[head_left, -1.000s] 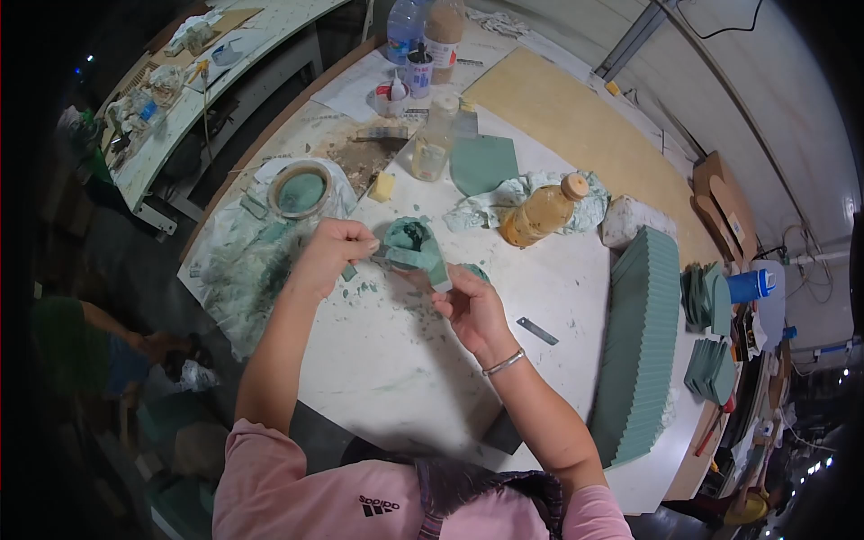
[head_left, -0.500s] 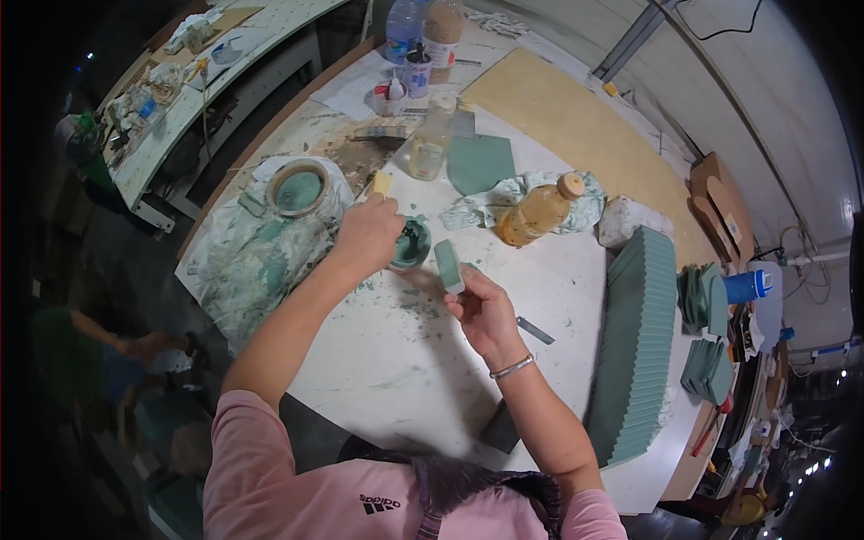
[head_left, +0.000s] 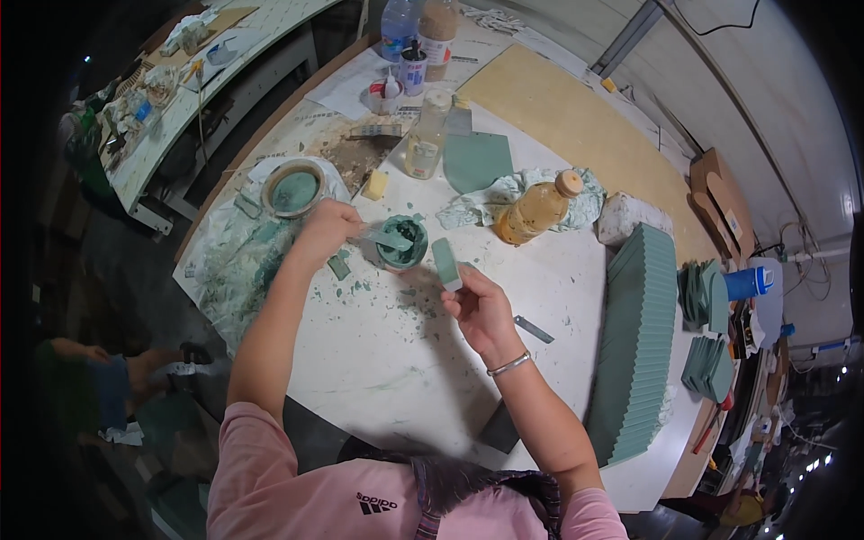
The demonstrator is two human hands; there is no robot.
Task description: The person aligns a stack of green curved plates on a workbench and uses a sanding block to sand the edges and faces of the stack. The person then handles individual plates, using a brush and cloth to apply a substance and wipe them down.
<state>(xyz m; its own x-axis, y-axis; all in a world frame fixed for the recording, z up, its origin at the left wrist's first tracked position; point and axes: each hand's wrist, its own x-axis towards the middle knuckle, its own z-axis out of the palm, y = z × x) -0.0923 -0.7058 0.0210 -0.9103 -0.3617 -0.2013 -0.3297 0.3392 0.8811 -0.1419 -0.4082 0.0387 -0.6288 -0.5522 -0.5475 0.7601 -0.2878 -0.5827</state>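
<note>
Taking the small round pot [head_left: 400, 265] on the white tabletop [head_left: 378, 387] as the dial's centre, the left hand [head_left: 326, 229] lies at nine o'clock, its fingers pinched closed on the end of a thin, translucent flat scraper [head_left: 385, 238], whose smeared tip rests in the pot's thick, dark green paste [head_left: 416, 236]. At four o'clock the right hand [head_left: 483, 310] is half curled, thumb and fingers closed on the lower end of a small green block [head_left: 445, 259], matt and oblong with a whitish bottom end, held upright-leaning just beside the pot. Dry green crumbs speckle the surface toward six. At ten sits a round, thick-rimmed bowl [head_left: 293, 191] with a green inside, beside crinkled, stained plastic film [head_left: 238, 270]; at eleven, a soft-looking yellow block [head_left: 375, 185]. Amber liquid fills part of a clear bottle [head_left: 533, 214] between two and three, and near four stands a long, ridged green stack [head_left: 634, 342]
</note>
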